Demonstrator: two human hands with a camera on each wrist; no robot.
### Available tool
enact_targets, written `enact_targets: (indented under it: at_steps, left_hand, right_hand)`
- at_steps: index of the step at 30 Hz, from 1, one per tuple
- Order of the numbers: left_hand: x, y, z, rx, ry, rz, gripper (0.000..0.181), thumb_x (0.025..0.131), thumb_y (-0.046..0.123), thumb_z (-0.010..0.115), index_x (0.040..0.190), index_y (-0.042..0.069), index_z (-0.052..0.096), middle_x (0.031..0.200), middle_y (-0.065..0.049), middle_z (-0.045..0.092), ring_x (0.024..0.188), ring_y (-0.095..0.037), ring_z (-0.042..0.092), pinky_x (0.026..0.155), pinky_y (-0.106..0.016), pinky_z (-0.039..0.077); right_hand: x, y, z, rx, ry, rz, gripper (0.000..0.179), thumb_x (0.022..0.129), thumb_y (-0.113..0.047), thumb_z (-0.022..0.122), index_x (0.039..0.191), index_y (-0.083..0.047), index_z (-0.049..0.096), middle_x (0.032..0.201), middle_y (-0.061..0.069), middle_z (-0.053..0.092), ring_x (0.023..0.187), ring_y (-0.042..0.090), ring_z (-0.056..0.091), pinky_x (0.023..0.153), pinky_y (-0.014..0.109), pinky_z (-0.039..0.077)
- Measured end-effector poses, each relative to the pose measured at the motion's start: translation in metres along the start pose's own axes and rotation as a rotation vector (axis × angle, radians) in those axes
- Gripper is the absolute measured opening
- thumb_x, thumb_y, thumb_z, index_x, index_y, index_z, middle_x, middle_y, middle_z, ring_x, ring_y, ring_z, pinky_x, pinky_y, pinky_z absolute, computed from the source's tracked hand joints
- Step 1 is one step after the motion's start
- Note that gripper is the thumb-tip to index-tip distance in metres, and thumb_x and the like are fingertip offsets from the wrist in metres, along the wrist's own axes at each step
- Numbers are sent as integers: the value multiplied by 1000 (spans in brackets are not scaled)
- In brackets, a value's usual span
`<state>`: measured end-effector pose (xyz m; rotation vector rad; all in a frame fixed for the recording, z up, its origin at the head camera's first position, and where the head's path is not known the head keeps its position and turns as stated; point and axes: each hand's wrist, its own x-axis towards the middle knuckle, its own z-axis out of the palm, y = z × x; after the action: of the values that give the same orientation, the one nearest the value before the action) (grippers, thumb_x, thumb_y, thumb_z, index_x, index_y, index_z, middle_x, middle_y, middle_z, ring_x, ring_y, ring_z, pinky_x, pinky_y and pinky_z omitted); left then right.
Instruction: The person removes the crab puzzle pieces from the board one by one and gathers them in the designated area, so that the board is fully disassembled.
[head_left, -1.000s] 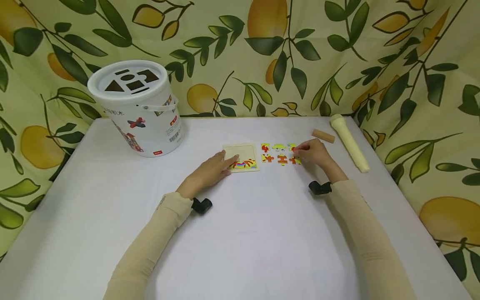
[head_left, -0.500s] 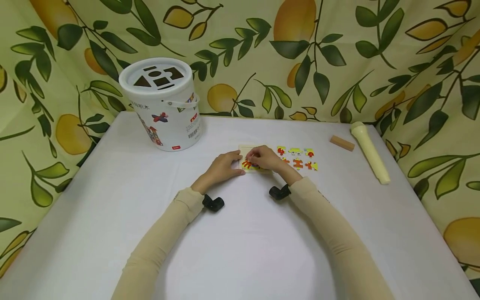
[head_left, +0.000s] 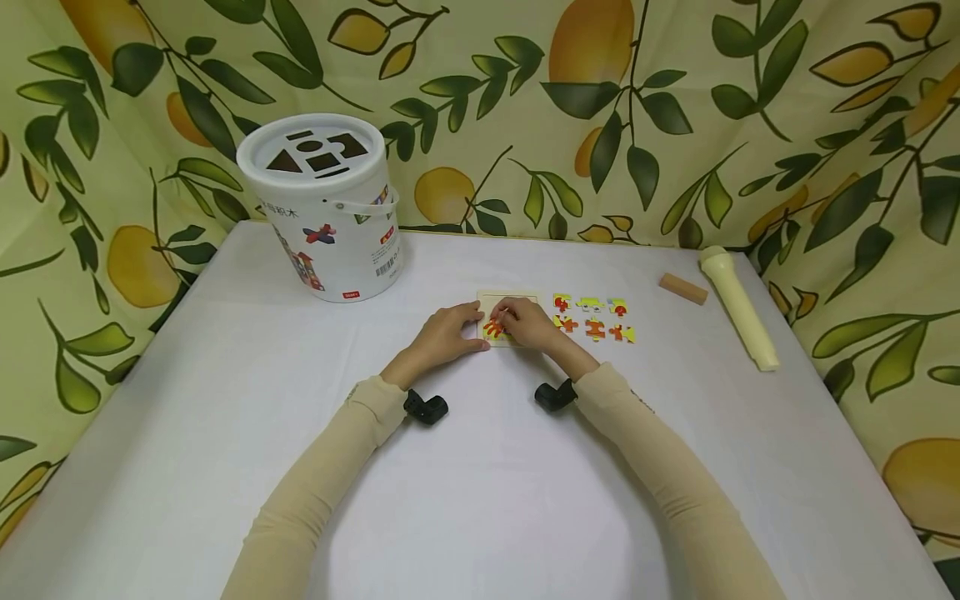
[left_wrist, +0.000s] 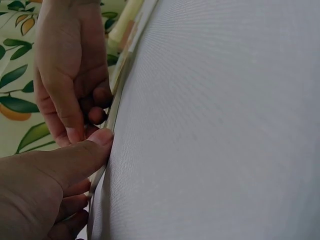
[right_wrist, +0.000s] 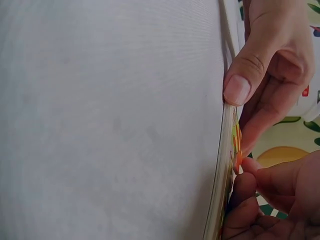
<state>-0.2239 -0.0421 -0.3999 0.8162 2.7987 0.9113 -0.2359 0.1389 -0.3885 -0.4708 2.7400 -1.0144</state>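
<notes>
A small wooden puzzle board (head_left: 489,300) lies flat on the white table, with colourful pieces fitted along its near part. My left hand (head_left: 444,333) holds the board at its near left corner, thumb (right_wrist: 237,89) on the near edge and fingers along the left side. Over the board, my right hand (head_left: 527,323) pinches an orange puzzle piece (right_wrist: 238,159) between thumb and fingertips, close above the fitted pieces. That hand hides much of the board's right half in the head view. Several loose puzzle pieces (head_left: 595,328) lie in two rows just right of the board.
A white lidded bucket (head_left: 330,225) with shape cutouts stands at the back left. A brown wooden block (head_left: 683,288) and a cream microphone-shaped stick (head_left: 738,308) lie at the right. A patterned curtain (head_left: 465,108) hangs along the table's back edge.
My right hand has moved left from the loose pieces to the board, carrying a piece. My left hand has settled at the board's corner. The head view has shifted to the left.
</notes>
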Motion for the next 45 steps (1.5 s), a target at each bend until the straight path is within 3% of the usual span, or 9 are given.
enact_targets:
  at_steps: [7,16,20,26,30,36,45]
  left_hand:
    - [3,1,2,5,-2,4,57,79,31,72,124,-1,55,141,-13,44,130,-28,41,108,-42,32]
    - [0,0,3,4,9,-7,58,79,31,72,124,0,55,140,-13,44,130,-28,42,107,-43,33]
    - [-2,-1,6,-5,15,-16,59,78,31,73,124,0,55,140,-12,45,130,-28,42,108,-42,33]
    - [-1,0,5,-31,14,-12,60,78,29,73,125,-1,54,141,-13,42,132,-29,39,109,-43,30]
    - [0,1,3,-22,-3,-12,61,78,28,73,127,-2,52,142,-14,41,133,-29,37,110,-43,29]
    - [0,1,2,-26,-37,0,60,81,27,71,129,-3,50,144,-15,37,134,-30,34,111,-43,27]
    - [-1,1,0,-3,-49,13,60,83,28,69,130,-4,48,145,-17,36,134,-32,34,111,-43,27]
  right_hand:
    - [-2,4,-1,28,35,-47,10,89,-10,58,96,-4,62,78,7,61,68,13,51,62,21,38]
    - [0,7,-3,102,78,-23,12,86,-12,64,94,-4,68,79,8,64,67,13,53,59,20,40]
    - [-3,10,-14,192,98,79,16,85,-17,65,97,-7,70,82,7,65,73,13,51,61,21,40]
    - [-27,26,-54,261,139,216,19,85,-19,66,99,-7,69,94,8,68,78,14,53,61,21,41]
    - [-51,46,-68,229,106,297,20,83,-17,69,97,-4,68,86,4,66,73,13,50,57,21,39]
    - [-66,66,-63,119,85,356,18,80,-18,72,92,-4,71,86,4,66,78,14,48,64,23,40]
    - [-66,55,-62,-49,120,329,15,81,-13,70,93,-4,74,96,12,70,85,18,54,64,22,40]
